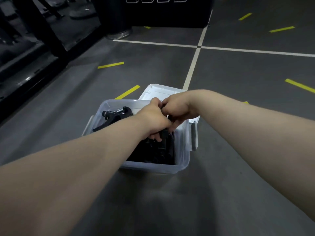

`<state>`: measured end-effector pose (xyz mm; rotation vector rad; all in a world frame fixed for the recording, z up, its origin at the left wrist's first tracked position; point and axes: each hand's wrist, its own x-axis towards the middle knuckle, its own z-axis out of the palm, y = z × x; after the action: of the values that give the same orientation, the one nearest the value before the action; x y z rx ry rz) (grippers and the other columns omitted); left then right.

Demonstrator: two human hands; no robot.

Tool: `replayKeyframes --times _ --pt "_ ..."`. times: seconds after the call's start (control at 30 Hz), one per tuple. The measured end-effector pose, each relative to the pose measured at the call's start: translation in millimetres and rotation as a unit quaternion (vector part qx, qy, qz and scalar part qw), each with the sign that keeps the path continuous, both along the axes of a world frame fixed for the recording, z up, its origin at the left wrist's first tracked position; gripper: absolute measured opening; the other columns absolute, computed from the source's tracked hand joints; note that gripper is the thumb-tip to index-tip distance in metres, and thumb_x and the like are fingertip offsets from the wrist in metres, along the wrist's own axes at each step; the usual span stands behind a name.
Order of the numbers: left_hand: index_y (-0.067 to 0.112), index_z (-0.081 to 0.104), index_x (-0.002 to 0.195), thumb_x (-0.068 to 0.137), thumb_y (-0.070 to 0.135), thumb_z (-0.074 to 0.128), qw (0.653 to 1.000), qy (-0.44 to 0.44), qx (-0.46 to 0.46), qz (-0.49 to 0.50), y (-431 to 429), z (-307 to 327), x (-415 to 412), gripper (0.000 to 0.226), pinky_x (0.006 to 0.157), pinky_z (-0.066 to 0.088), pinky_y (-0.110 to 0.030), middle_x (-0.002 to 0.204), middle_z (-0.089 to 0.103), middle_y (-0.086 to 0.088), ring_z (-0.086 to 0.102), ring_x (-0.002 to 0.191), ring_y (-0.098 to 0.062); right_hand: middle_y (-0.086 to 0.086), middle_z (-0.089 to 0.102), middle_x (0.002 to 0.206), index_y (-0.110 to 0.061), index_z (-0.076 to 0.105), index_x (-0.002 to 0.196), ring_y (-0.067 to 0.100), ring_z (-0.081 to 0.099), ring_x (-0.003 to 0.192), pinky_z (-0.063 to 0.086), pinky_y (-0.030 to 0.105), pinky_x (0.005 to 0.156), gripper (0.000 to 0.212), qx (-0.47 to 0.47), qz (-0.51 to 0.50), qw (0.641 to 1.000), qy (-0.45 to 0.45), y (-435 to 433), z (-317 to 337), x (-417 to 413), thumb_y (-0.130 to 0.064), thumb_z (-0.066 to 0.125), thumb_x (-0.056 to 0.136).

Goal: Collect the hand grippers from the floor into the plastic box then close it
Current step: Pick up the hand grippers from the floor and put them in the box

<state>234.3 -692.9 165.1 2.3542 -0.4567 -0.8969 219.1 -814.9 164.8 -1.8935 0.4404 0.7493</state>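
Left hand (153, 116): grip was clamped on gripper (164, 133), over box (185, 150).
Right hand (177, 108): grip curled on same gripper, touching left hand.
Drop path: box interior lay directly beneath.
Lid (153, 90): lay on floor (238, 167) against box's far side, nearer right hand.

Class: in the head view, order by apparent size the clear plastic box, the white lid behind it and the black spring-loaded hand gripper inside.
Largest: clear plastic box.
Next: white lid, partly hidden and farther away, so its rank is less sure.
Smallest: black spring-loaded hand gripper, also partly hidden.
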Motion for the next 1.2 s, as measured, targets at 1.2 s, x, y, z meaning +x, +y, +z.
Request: replayKeyframes --times 1.2 --pt "0.013 0.061 0.076 0.084 0.024 0.055 0.946 -0.276 0.058 -0.158 29.3 -44.9 14.6 0.015 0.072 0.042 -0.027 0.086 0.059 -0.002 0.053 0.090 -0.029 -0.003 0.064 0.044 -0.013 0.056 0.067 0.017 0.060 0.066 0.052 0.031 0.083 0.030 -0.426 0.283 0.853 0.105 29.1 -26.2 9.0 -0.016 0.057 0.096"
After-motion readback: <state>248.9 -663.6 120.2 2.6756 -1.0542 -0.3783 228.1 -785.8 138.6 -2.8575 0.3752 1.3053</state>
